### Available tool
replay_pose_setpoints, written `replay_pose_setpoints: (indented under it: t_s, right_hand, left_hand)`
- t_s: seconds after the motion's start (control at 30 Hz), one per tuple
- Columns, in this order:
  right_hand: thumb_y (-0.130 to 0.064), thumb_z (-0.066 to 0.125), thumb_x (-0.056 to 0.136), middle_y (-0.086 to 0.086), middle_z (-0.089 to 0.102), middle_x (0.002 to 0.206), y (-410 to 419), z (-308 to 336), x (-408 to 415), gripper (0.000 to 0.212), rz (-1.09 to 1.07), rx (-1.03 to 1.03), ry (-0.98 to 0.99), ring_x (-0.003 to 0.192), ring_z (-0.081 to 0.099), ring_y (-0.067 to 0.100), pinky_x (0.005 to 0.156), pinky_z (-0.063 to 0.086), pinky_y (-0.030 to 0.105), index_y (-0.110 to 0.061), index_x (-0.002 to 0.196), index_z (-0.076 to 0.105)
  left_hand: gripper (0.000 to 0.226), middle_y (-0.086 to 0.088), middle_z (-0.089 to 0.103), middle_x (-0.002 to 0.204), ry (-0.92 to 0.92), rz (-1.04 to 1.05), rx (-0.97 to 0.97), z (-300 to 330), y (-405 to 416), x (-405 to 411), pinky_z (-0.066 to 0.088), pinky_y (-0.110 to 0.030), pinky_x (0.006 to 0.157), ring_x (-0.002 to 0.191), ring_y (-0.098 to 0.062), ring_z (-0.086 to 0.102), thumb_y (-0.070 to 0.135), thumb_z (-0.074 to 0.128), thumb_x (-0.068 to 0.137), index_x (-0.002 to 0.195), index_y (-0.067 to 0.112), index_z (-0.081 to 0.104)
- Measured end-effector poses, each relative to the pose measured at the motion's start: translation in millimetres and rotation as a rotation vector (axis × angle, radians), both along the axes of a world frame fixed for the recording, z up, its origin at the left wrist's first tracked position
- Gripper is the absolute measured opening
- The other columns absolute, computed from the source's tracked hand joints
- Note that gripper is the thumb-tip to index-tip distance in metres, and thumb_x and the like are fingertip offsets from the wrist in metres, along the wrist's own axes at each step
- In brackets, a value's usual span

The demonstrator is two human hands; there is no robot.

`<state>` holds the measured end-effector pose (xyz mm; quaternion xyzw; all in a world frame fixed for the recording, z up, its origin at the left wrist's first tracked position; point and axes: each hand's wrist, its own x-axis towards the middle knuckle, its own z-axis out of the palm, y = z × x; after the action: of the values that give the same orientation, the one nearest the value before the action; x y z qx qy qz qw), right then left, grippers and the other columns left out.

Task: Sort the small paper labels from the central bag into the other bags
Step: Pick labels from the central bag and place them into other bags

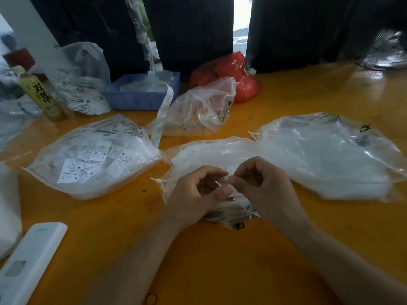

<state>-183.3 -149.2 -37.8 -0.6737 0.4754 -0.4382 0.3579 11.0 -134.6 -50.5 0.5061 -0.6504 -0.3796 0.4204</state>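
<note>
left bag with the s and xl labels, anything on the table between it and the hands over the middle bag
Nothing visible. Both hands pinch labels over the central bag; only bare orange table lies between it and the left bag. Where that bag's mouth is cannot be told.

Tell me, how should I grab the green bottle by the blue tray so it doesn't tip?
Hold the green bottle around its middle, where the label is. It stands upright at the table's far left, so wrap your fingers round its sides. I'd come from the front right: a printed clear bag sits close behind it, and the blue tray is farther right.
</note>
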Motion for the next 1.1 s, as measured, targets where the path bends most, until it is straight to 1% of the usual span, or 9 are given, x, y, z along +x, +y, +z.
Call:
replay_pose_setpoints:
  t_s: [0.17, 0.3, 0.5, 0.63, 0.7, 0.83, 0.93, 1.03, 1.1]
  right_hand:
    - [-0.035, 0.076, 0.088, -0.015, 0.070, 0.082, -3, -5, -1, 0.013, 0.009, 0.000, 0.016, 0.073, 0.069, 0.008, 0.066, 0.056, 0.019, -0.033, 0.086, 0.064]
    - [-0.033, 0.075, 0.090, -0.014, 0.073, 0.082, -6, -5, -6, 0.007, 0.030, 0.040, -0.030, 0.070, 0.070, 0.008, 0.068, 0.057, 0.018, -0.035, 0.091, 0.068]
    - [-0.041, 0.069, 0.093, -0.019, 0.072, 0.079, -6, -5, -5, 0.009, 0.030, 0.084, 0.029, 0.068, 0.069, 0.003, 0.063, 0.052, 0.011, -0.035, 0.085, 0.068]
    - [-0.032, 0.072, 0.092, -0.022, 0.068, 0.075, -4, -4, -3, 0.010, -0.004, -0.034, 0.141, 0.077, 0.065, -0.005, 0.066, 0.049, 0.007, -0.038, 0.086, 0.066]
    - [-0.030, 0.073, 0.091, -0.026, 0.065, 0.080, -3, -4, -1, 0.007, 0.028, -0.121, 0.219, 0.084, 0.063, -0.009, 0.070, 0.048, 0.005, -0.034, 0.095, 0.070]
    - [-0.031, 0.069, 0.095, -0.028, 0.063, 0.091, -7, -6, -3, 0.019, -0.038, -0.161, 0.282, 0.083, 0.063, -0.007, 0.070, 0.049, 0.006, -0.033, 0.114, 0.068]
    - [-0.018, 0.062, 0.101, -0.008, 0.069, 0.114, -15, -5, -8, 0.025, -0.155, -0.223, 0.540, 0.092, 0.065, 0.008, 0.083, 0.052, 0.023, -0.022, 0.125, 0.068]
    - [-0.001, 0.066, 0.093, 0.004, 0.065, 0.127, -18, -8, -2, 0.039, -0.111, -0.252, 0.821, 0.108, 0.064, 0.023, 0.090, 0.052, 0.033, -0.015, 0.129, 0.065]
    - [-0.009, 0.067, 0.094, 0.007, 0.061, 0.130, -18, -9, 3, 0.037, -0.097, -0.261, 0.924, 0.112, 0.060, 0.024, 0.094, 0.051, 0.034, -0.013, 0.130, 0.063]
  left_hand:
    - [0.006, 0.012, 0.078, 0.088, 0.005, 0.035, -0.007, -2, -3, 1, 0.055, -0.014, 0.073, 0.082, -0.006, 0.076, 0.027, 0.078, 0.095, 0.099, 0.031, 0.077]
    - [0.002, 0.005, 0.080, 0.088, 0.100, 0.121, 0.012, -2, -4, 2, 0.058, -0.019, 0.070, 0.079, -0.011, 0.077, 0.020, 0.074, 0.098, 0.097, 0.022, 0.076]
    - [0.013, 0.002, 0.081, 0.092, 0.168, 0.143, 0.050, 0, -3, 2, 0.059, -0.019, 0.069, 0.084, -0.013, 0.077, 0.024, 0.071, 0.099, 0.096, 0.013, 0.073]
    - [0.022, 0.000, 0.081, 0.103, 0.260, 0.063, 0.124, 1, -2, 3, 0.063, -0.027, 0.076, 0.092, -0.020, 0.078, 0.033, 0.074, 0.096, 0.111, 0.017, 0.071]
    - [0.031, 0.005, 0.081, 0.106, 0.223, 0.031, 0.138, 1, -1, 4, 0.062, -0.025, 0.076, 0.095, -0.015, 0.078, 0.043, 0.082, 0.089, 0.114, 0.027, 0.074]
    - [0.015, -0.001, 0.082, 0.094, 0.238, 0.097, 0.121, -1, -3, 5, 0.058, -0.019, 0.059, 0.084, -0.016, 0.080, 0.037, 0.081, 0.083, 0.097, 0.031, 0.080]
    - [0.011, -0.010, 0.082, 0.101, 0.464, 0.134, 0.189, -2, -7, 7, 0.059, -0.022, 0.053, 0.092, -0.024, 0.080, 0.022, 0.083, 0.081, 0.089, 0.029, 0.080]
    - [0.017, -0.017, 0.080, 0.105, 0.555, 0.150, 0.205, -7, -10, 8, 0.064, -0.026, 0.070, 0.099, -0.032, 0.079, 0.003, 0.078, 0.087, 0.093, 0.018, 0.077]
    - [0.016, -0.020, 0.079, 0.105, 0.587, 0.152, 0.206, -10, -11, 8, 0.064, -0.027, 0.078, 0.101, -0.035, 0.078, -0.001, 0.076, 0.089, 0.100, 0.010, 0.075]
